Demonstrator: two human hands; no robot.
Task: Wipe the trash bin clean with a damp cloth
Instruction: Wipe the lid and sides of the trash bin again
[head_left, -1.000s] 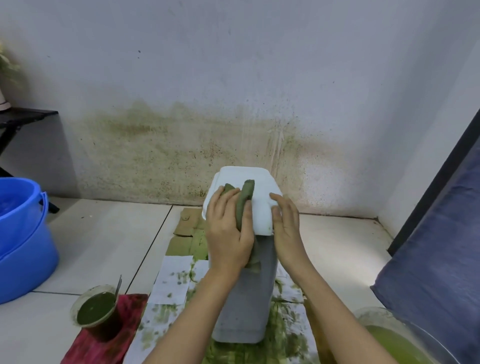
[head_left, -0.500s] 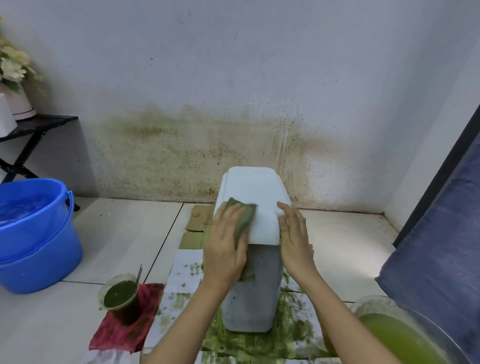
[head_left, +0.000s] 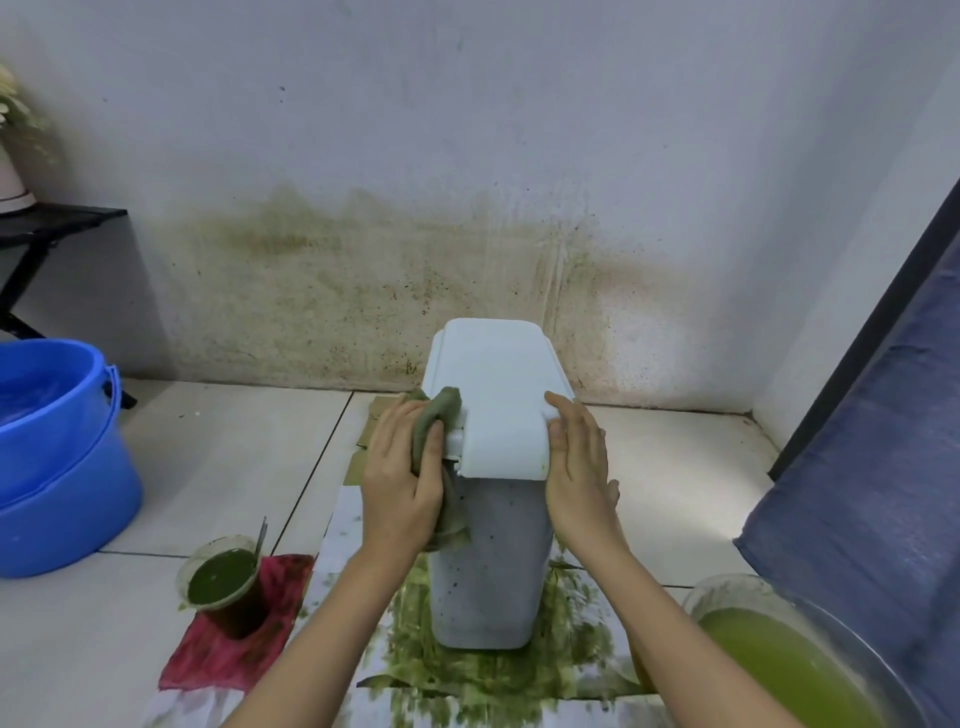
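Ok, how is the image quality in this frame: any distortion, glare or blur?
Head view: wide-angle bending shows at the dark frame on the right; a bright patch glares on the floor; hands and trash bin are fairly sharp; the edges look soft.

Left hand (head_left: 402, 480) presses a green cloth (head_left: 439, 415) to the bin lid's (head_left: 501, 400) left edge, apparently gripping it.

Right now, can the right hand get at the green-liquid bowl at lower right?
Probably yes. The right hand rests flat on the trash bin, holding nothing, and the floor between it and the bowl looks clear.
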